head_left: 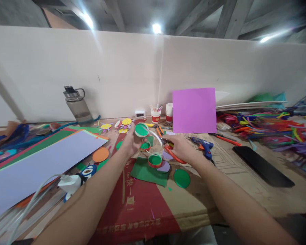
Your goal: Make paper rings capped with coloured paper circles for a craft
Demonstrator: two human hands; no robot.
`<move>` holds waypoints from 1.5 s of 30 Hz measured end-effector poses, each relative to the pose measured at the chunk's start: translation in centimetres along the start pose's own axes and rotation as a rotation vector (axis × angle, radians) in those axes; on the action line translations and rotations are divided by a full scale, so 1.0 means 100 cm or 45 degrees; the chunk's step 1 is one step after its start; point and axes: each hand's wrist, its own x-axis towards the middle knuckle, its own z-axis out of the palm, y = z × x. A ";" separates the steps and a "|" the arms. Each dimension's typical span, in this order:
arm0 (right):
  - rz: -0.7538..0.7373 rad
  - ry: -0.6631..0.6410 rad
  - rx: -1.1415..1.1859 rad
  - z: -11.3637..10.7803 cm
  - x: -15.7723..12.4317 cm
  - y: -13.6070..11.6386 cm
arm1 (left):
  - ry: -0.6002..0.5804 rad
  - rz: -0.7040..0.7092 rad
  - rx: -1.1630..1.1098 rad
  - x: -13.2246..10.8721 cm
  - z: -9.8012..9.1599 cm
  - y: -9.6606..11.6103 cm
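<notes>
My left hand (131, 143) is closed around a short cut paper cup (141, 130) with a green disc at its open end, tilted toward me. A thin white strip (156, 136) curls from the cup's side toward my right hand (178, 146). That hand is closed on red-handled scissors (172, 153), whose blades are mostly hidden. Below, a cut cup ring with green inside (155, 160) sits on green paper (148, 173), and another such ring (145, 146) lies just behind it. A green paper disc (182, 178) lies nearer me, and a lilac cutout (163, 166) touches the front ring.
A blue glue gun (206, 149) and a black phone (262, 166) lie to the right, near piled pipe cleaners (272, 126). A purple sheet (194, 110) stands at the back beside paper cups (169, 112). Coloured sheets (48, 163), a power plug (70, 182) and a bottle (78, 107) are left.
</notes>
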 end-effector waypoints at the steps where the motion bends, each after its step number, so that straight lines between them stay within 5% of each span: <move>1: -0.093 -0.037 0.036 -0.001 -0.002 -0.003 | 0.029 0.018 -0.027 0.001 0.000 0.000; 4: -0.299 -0.146 0.029 -0.003 -0.009 -0.017 | 0.037 0.034 -0.072 0.001 0.001 0.001; 8: -0.298 -0.158 -0.136 -0.005 -0.013 -0.029 | -0.038 0.025 -0.118 0.002 -0.001 0.002; 12: -0.067 0.131 -0.172 -0.006 -0.007 -0.017 | 0.083 0.072 -0.079 0.004 -0.002 -0.004; 16: 0.295 0.392 -0.018 -0.010 0.001 0.011 | 0.108 0.112 0.253 0.004 -0.006 -0.014; 22: 0.488 0.322 0.093 -0.007 0.006 0.034 | 0.071 0.351 0.925 0.001 -0.005 -0.021; 26: 0.425 0.170 0.328 0.003 0.006 0.021 | 0.069 0.533 1.179 -0.003 0.000 -0.021; 32: 0.383 0.059 0.213 0.019 0.000 -0.007 | 0.301 0.605 1.574 0.000 -0.007 -0.022; 39: 0.363 -0.009 0.070 0.033 -0.001 -0.013 | 0.333 0.595 1.695 0.006 -0.019 -0.021; 45: 0.538 0.183 0.520 0.021 0.008 0.000 | 0.254 0.555 1.527 0.009 -0.019 -0.021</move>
